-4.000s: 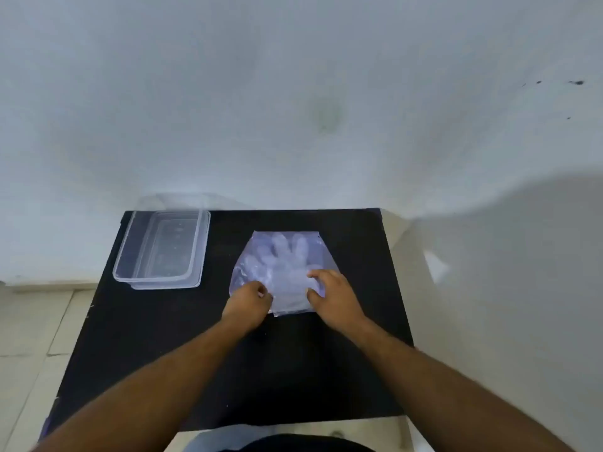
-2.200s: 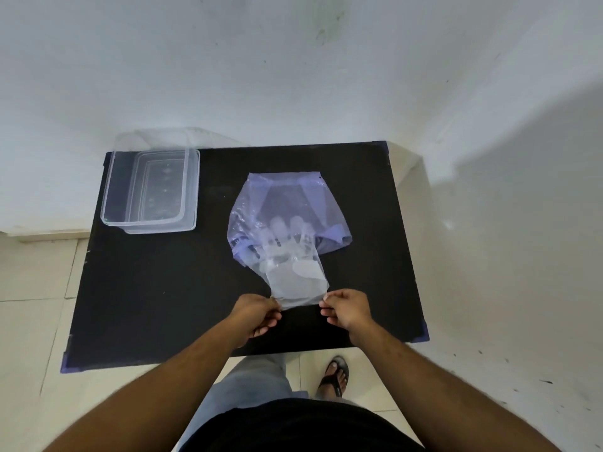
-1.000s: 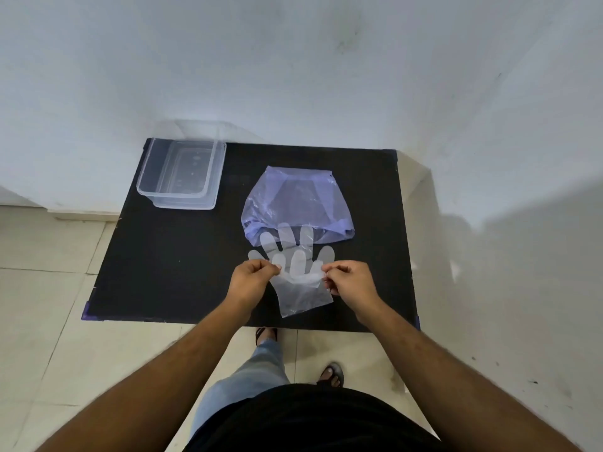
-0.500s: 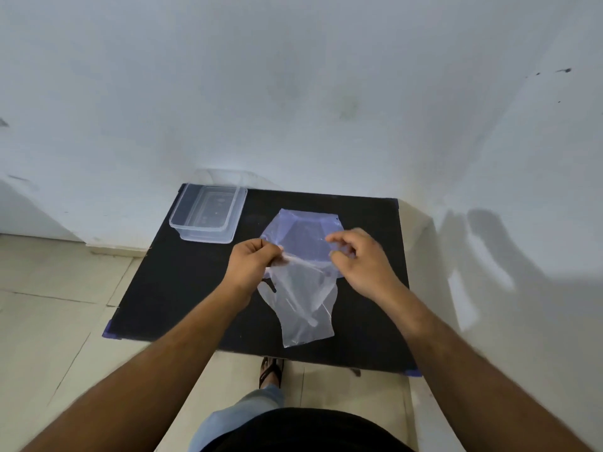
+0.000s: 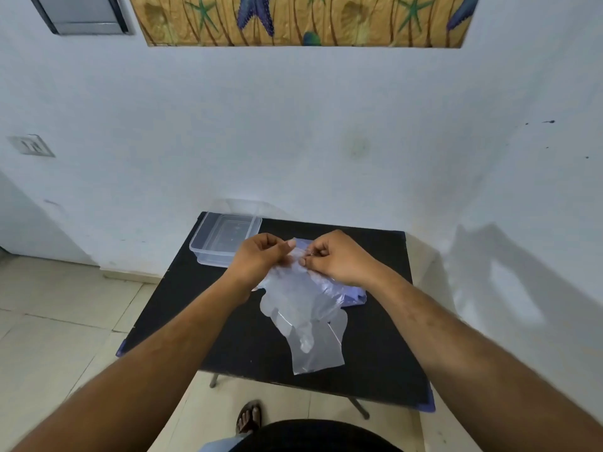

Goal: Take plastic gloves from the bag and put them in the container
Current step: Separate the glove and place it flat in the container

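Both hands are raised above the black square table (image 5: 228,337), pinching the top edge of a thin, clear plastic glove bundle (image 5: 303,318) that hangs limp below them. The left hand (image 5: 261,259) and right hand (image 5: 336,259) are each closed on the film, knuckles nearly touching. The bluish translucent bag (image 5: 350,293) lies on the table beneath the right wrist. This looks like the carrying step: next, the gloves need swinging left and away into the open clear rectangular container (image 5: 225,238), folding the loose film in

Home room: starfish curtain (image 5: 303,17), tiled floor (image 5: 58,321).
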